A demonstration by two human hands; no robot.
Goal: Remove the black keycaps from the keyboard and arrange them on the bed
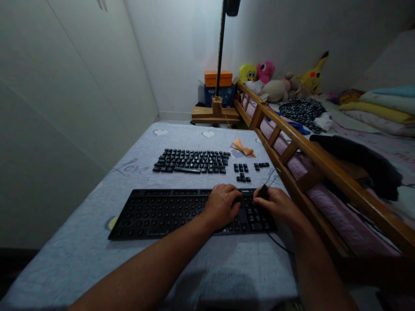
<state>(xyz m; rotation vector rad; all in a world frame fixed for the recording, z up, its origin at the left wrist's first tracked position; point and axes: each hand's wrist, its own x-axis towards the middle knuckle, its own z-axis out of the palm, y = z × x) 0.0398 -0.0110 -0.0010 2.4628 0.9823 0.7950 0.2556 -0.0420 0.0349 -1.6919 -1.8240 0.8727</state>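
A black keyboard (175, 211) lies across the bed sheet. Most of its left and middle part shows bare key sockets, while keycaps still sit on the number pad (254, 216) at its right end. My left hand (223, 205) rests over the keyboard left of the number pad, fingers curled in and thumb near the index finger; a small dark thing may be between them. In my right hand (274, 201), thumb and fingers close on the black handle of a wire keycap puller (264, 189), its thin wires pointing up and away.
Loose black keycaps (194, 160) lie in keyboard order behind the keyboard, with smaller groups (241, 167) to their right. An orange cloth piece (243, 147) lies farther back. A wooden bed rail (292, 138) runs along the right, and a cable (280, 245) trails near my right wrist.
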